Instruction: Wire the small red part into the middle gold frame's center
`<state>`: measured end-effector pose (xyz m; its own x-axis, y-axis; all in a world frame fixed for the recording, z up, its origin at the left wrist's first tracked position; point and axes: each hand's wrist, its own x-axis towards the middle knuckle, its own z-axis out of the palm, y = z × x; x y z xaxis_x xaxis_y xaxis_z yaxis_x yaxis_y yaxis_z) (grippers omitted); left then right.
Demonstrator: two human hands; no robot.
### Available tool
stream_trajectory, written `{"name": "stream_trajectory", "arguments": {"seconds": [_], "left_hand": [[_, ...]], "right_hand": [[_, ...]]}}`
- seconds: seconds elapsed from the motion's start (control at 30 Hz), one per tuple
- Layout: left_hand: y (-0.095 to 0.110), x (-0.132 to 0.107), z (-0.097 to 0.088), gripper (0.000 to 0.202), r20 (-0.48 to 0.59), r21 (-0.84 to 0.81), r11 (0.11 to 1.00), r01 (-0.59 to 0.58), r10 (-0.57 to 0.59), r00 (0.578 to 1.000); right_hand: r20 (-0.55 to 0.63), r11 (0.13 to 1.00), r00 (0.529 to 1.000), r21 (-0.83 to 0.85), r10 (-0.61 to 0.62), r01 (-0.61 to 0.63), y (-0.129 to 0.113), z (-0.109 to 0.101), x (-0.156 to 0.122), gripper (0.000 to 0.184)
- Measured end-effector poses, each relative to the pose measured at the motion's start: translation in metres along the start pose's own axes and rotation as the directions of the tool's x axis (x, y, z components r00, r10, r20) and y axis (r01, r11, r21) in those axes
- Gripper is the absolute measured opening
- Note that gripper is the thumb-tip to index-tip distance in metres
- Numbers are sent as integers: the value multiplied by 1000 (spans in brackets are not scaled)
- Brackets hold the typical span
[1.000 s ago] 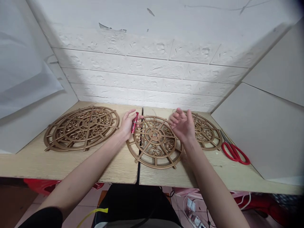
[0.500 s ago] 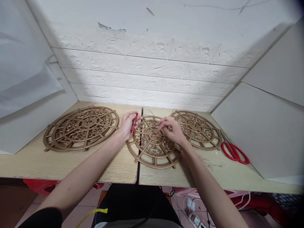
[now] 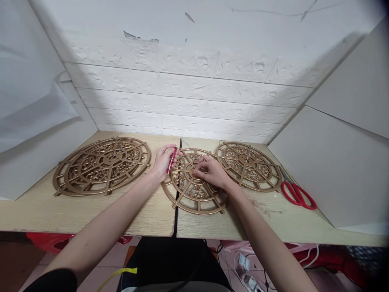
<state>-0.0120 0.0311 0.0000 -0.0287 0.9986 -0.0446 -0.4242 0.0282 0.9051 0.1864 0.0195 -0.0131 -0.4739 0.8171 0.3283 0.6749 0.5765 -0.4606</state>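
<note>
My left hand (image 3: 163,163) is closed around a slim, shiny red tube (image 3: 172,160) with a silver band round its middle. It is beside the left edge of the middle gold openwork disc (image 3: 199,211), which lies flat across the gap in the table. Over that disc's hub, my right hand (image 3: 210,171) is closed in a pinch. A thin wire (image 3: 199,171) shows at its fingertips, and part of the hub is hidden under the hand. Another fine wire curves up from behind the disc.
Stacked gold discs (image 3: 105,166) lie on the left, with wires at their hub. Another gold disc (image 3: 247,166) is on the right. Red-handled scissors (image 3: 298,194) rest near the right panel. A white brick-patterned wall (image 3: 188,97) stands behind the table (image 3: 146,219).
My right hand has moved slightly left and down, onto the hub of the middle disc. The left hand still holds the red tube in nearly the same place. The view has shifted a little.
</note>
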Motion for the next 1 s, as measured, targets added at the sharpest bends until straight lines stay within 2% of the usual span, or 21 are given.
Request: {"name": "stream_trajectory", "arguments": {"seconds": [0.2,0.37,0.53,1.0], "left_hand": [[0,-2,2,21,-10,42,999,-7,7,1000],[-1,-2,2,23,-4,73,997,-8,9,1000],[-2,-4,4,22,6,109,994,-10,10,1000],[-2,-7,6,20,35,170,985,-23,17,999]], "right_hand": [[-7,995,995,-25,96,-96,0,2,1,15],[1,998,998,-17,62,-62,3,4,1,16],[16,997,997,14,81,-82,2,4,3,14],[-18,982,999,184,35,-31,0,4,2,3]]}}
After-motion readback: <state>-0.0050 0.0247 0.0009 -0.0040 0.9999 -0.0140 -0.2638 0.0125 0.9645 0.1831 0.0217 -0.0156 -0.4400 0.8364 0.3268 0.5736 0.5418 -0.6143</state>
